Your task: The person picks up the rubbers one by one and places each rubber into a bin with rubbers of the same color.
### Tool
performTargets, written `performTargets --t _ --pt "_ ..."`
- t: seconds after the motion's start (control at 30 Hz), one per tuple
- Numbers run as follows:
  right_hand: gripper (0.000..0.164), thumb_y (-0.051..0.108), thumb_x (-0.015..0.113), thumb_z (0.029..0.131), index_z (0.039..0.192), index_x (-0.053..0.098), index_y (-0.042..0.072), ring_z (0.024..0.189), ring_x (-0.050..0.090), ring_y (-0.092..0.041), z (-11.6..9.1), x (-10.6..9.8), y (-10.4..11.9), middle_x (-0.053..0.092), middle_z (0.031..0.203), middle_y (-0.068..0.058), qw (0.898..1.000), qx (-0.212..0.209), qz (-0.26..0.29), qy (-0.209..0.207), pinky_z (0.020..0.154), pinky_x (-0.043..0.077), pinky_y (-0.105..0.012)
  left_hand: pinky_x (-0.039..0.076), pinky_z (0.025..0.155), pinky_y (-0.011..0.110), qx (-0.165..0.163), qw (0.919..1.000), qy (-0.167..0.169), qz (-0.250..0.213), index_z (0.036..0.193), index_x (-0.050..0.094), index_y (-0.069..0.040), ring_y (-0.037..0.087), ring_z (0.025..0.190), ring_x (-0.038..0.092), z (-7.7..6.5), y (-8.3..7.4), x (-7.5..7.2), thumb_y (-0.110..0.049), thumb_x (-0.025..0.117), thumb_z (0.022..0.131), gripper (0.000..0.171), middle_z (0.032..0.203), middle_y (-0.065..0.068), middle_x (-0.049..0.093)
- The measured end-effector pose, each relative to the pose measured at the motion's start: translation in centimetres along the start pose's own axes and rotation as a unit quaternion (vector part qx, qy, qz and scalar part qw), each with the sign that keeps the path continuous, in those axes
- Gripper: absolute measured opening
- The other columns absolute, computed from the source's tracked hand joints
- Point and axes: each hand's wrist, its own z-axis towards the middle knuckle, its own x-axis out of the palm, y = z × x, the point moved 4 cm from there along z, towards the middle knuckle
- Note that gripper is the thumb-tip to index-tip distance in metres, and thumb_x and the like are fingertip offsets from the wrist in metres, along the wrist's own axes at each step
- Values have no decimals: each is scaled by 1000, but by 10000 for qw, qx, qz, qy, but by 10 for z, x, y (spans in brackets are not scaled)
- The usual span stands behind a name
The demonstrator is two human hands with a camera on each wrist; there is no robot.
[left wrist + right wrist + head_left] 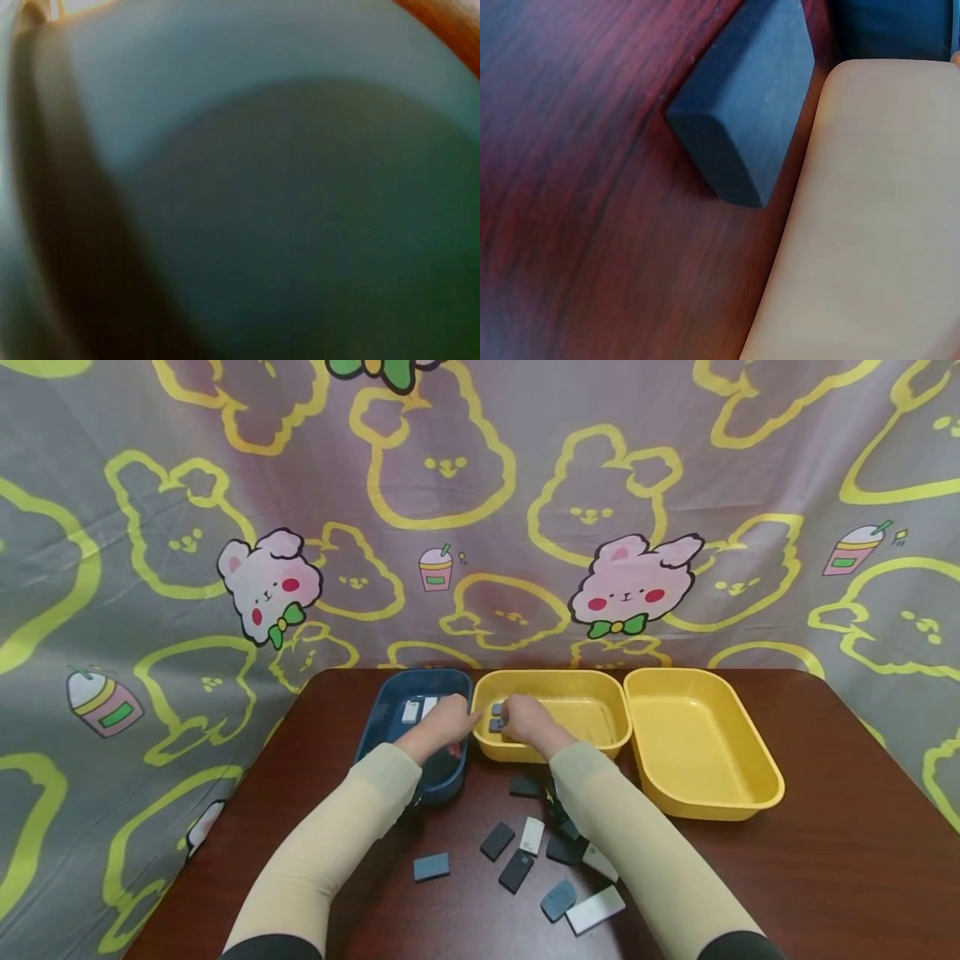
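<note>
My left hand [444, 727] is over the right side of the blue bin [386, 714], its fingers partly hidden; whether it holds anything cannot be told. Beside it in the bin lie two white erasers, one [411, 712] in plain sight, the other [429, 705] partly behind the hand. My right hand [527, 720] reaches into the left end of the middle yellow bin [592, 750]. Its curled fingers seem to pinch a blue-grey eraser [496, 725], and another blue-grey eraser [497, 708] sits just behind. The left wrist view is a blur of blue bin wall [262, 52].
Several black, white and blue erasers are scattered on the brown table, including a blue one [431, 867] and a long white one [596, 910]. A dark eraser [757, 97] shows near the right sleeve [870, 225]. Another yellow bin [697, 735] stands at the right.
</note>
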Motion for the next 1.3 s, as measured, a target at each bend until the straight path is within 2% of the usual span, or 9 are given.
performTargets --t 0.33,0.5,0.67,0.83,1.0,1.13,1.3 --pt "8 3 72 77 75 65 6 64 49 -20 -1 1 -1 57 69 -2 10000 -15 -9 59 63 43 -32 50 44 29 0 10000 -33 34 78 57 -1 20 45 62 -2 -2 0 -24 52 102 34 62 13 62" --pt "8 5 72 78 79 64 6 67 53 -20 -3 -1 -2 59 72 -2 9996 0 -265 122 65 46 -34 51 45 29 -16 10000 -18 26 79 57 0 21 45 63 -2 -2 2 -23 53 101 33 63 13 63" --pt "19 15 72 85 98 67 3 81 60 -23 -9 -11 -2 64 88 -6 9982 46 -601 13 75 49 -40 51 45 29 5 10000 -16 67 78 57 0 20 45 63 -2 -2 2 -23 53 101 33 62 13 63" --pt "36 21 68 90 120 63 2 101 61 -26 -16 -27 -1 63 111 -11 9978 89 -599 -256 86 48 -44 51 44 29 54 10000 -42 52 77 57 0 20 44 62 -4 -2 0 -22 53 101 33 62 14 63" --pt "36 23 68 90 121 62 4 100 62 -25 -24 -42 6 62 114 -10 9959 -217 -756 -454 84 50 -42 54 50 33 136 9999 -24 27 77 56 0 20 44 62 -5 -2 -1 -22 53 101 33 62 15 63" --pt "36 24 70 89 119 64 5 93 62 -23 -35 -54 20 62 110 -9 9920 -527 -978 -599 77 52 -41 56 56 38 143 9999 5 -35 76 57 0 20 44 62 -4 -1 -2 -22 52 101 34 61 15 63" --pt "35 27 73 86 114 65 7 81 61 -19 -51 -63 34 62 102 -6 9845 -1040 -1183 -774 68 52 -37 56 54 37 105 9999 51 -90 77 57 0 21 45 62 -2 0 -1 -22 52 101 34 62 15 63"
